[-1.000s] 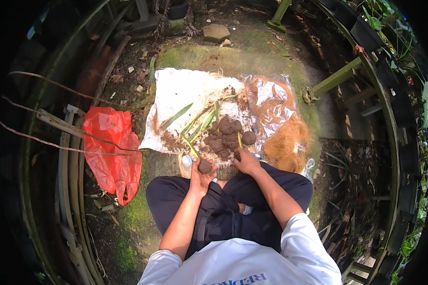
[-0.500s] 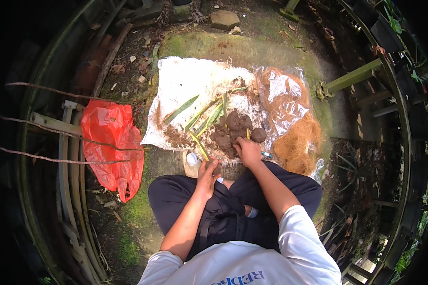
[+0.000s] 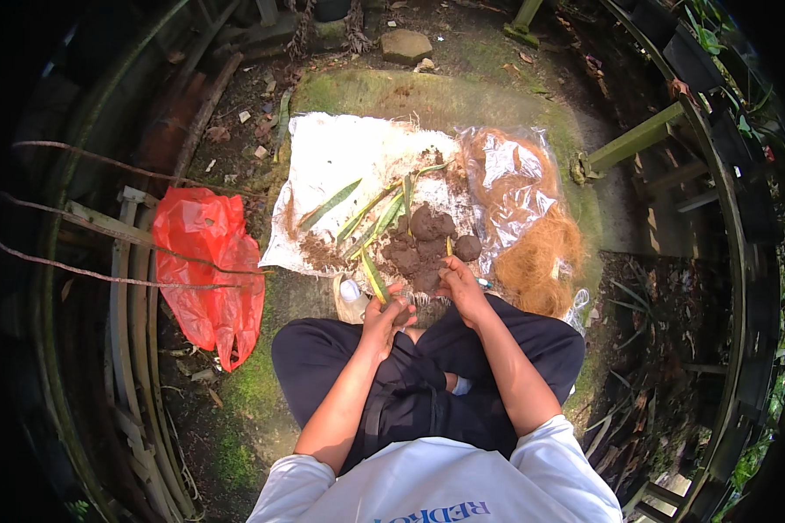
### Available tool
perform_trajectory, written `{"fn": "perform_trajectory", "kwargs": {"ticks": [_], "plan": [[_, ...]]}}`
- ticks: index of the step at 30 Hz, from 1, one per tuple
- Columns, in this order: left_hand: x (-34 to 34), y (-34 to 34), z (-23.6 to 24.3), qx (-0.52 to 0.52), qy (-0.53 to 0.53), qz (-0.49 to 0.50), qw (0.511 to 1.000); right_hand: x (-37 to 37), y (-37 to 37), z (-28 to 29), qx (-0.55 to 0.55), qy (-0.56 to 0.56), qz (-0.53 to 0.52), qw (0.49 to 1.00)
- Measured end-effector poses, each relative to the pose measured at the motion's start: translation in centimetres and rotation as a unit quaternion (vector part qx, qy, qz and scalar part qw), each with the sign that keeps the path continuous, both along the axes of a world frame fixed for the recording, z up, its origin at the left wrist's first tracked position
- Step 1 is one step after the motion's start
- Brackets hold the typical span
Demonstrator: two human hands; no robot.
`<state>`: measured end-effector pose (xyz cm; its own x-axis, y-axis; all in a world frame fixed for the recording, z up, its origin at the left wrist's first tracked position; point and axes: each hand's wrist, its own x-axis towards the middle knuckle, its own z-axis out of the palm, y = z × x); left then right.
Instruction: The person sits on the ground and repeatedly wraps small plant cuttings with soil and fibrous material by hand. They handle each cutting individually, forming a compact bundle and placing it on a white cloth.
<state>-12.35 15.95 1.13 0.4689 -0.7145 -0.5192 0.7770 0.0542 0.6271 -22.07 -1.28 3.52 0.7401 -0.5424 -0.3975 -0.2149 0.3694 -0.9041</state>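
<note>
brown, clumpy mud (image 3: pixel 430 227) lies in a lumpy heap on a white, frayed woven sheet (image 3: pixel 323 170), with a round ball (image 3: pixel 467 247) just to its right. the left hand (image 3: pixel 379 329) is curled around another dark lump (image 3: pixel 400 317), and a flat, yellow-edged leaf (image 3: pixel 373 277) rises from its grip. the right hand (image 3: pixel 467 294) bends inward at the heap's near edge; whether its fingers hold anything, i cannot tell. coarse, hairy fibre (image 3: pixel 541 266) lies in and beside clear, shiny plastic (image 3: pixel 504 161). thin bare stems (image 3: pixel 105 277) cross in front of a crinkled red bag (image 3: pixel 214 312) on the left.
</note>
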Motion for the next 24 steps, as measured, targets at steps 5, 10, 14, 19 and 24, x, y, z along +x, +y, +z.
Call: {"fn": "perform_trajectory", "kwargs": {"ticks": [5,10,14,19,24], "plan": [[-0.1,0.0,-0.1,0.024,0.004,-0.095,0.995,-0.6,2.8,-0.9,-0.145,0.018,0.076,0.986],[-0.3,0.3,0.1,0.047,-0.028,-0.111,0.992,0.0,4.9,4.5,-0.256,0.096,0.101,0.956],[-0.5,0.2,1.0,0.046,-0.083,-0.116,0.989,-0.5,4.8,4.6,-0.36,0.115,0.103,0.92],[-0.8,-0.1,1.0,0.034,-0.117,-0.057,0.991,-0.3,5.0,2.6,-0.441,0.115,0.075,0.887],[-0.8,0.0,-0.1,0.04,-0.141,-0.003,0.989,-0.2,7.2,1.6,-0.426,0.099,-0.026,0.899]]}}
